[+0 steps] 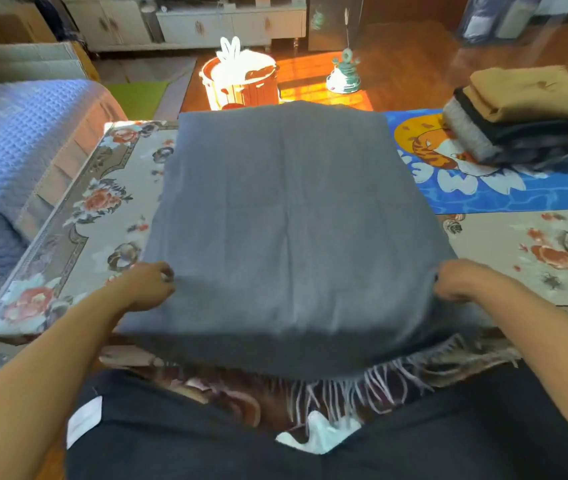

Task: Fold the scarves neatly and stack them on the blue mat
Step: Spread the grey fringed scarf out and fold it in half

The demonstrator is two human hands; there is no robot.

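Observation:
A large grey scarf lies spread over the floral rug in front of me, its fringed end hanging near my lap. My left hand grips the scarf's left edge with curled fingers. At the opposite edge, my right hand pinches the cloth the same way. The blue mat with a cartoon tiger lies at the far right. On it sits a stack of folded scarves: tan on top, black and grey below.
A floral rug covers the floor under the scarf. A blue quilted bed stands at left. Beyond the scarf are an orange-and-white bucket and a small green figurine on the wooden floor.

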